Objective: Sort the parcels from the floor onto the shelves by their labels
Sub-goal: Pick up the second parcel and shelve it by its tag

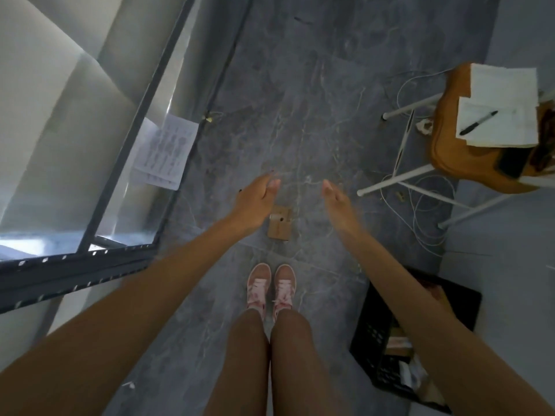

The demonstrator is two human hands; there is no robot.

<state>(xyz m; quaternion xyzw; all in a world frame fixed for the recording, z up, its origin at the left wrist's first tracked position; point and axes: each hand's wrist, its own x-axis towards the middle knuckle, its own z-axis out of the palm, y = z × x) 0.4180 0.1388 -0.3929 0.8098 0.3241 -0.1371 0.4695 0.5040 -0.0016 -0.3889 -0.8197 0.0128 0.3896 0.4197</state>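
A grey marbled floor point(300, 94) fills the view; a dark metal shelving frame point(126, 139) runs along its left side with a printed sheet point(163, 151) fixed to it; at right stands a chair point(468, 151) carrying papers point(504, 94) and a black pen point(478, 123); a black crate point(378, 334) sits lower right. Both bare arms reach forward; the left hand point(255, 202) and right hand point(338, 202) are empty, fingers extended and held loosely together, palms facing each other. A small cardboard parcel point(280, 224) lies on the floor between and below them, ahead of pink shoes point(271, 285).
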